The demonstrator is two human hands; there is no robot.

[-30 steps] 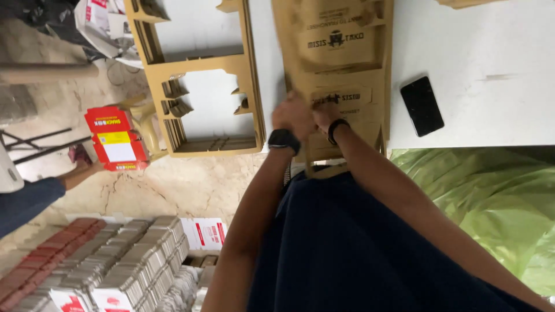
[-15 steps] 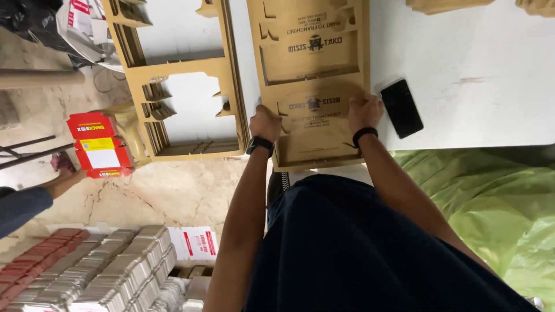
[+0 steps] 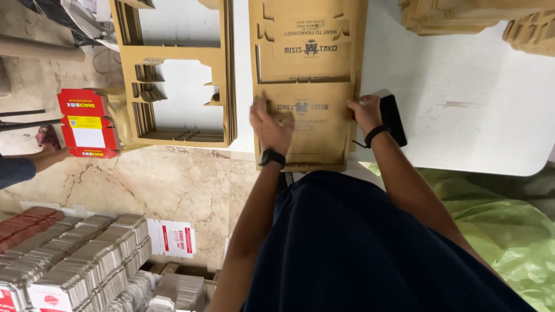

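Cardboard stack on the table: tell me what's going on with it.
A person presses both hands on the top sheet of a stack of flat brown die-cut cardboard on the white table. The left hand lies flat on the sheet; the right hand holds its right edge beside a black phone. Leftover cardboard frames lie to the left.

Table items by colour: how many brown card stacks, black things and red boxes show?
Brown card stacks: 4 (under the hands, cut-out frames, far stack, corner stack)
Black phone: 1
Red box: 1
Total: 6
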